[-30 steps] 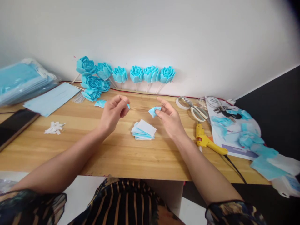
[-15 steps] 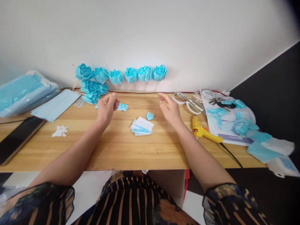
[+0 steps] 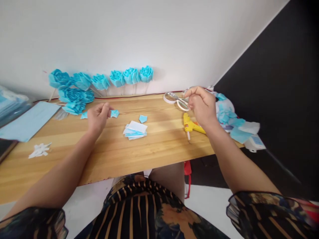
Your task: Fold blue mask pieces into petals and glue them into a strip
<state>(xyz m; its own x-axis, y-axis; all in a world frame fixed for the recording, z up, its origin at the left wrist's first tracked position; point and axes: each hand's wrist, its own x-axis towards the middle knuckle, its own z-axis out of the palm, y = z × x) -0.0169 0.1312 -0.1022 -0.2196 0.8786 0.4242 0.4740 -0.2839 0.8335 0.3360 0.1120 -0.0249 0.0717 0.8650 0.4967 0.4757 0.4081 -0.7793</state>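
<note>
My left hand (image 3: 98, 118) is closed in a pinch over the table's left half; what its fingers hold, if anything, is hidden. Small blue fabric pieces (image 3: 114, 114) lie on both sides of it. My right hand (image 3: 203, 106) hovers at the right, fingers loosely bent and index finger apart from the thumb, with nothing visible in them. Beside it are white-handled scissors (image 3: 182, 104), overlapping a roll of clear tape (image 3: 169, 98). Below it lies a yellow glue gun (image 3: 189, 123). Between my hands are a stack of blue-and-white fabric rectangles (image 3: 135, 130) and a blue pentagon-shaped piece (image 3: 143, 119).
Blue fabric roses (image 3: 117, 78) on sticks lean along the wall, several in a row. At left lie a blue sheet (image 3: 30, 121), packaged blue sheets (image 3: 12, 104), white strips (image 3: 40, 150) and a dark phone (image 3: 6, 147). Blue scraps (image 3: 226, 114) and a white power strip (image 3: 254, 142) are at right.
The view has swung to the right. My right hand has moved right, from left of the scissors to over their handle side. My left hand stays closed near the blue pieces.
</note>
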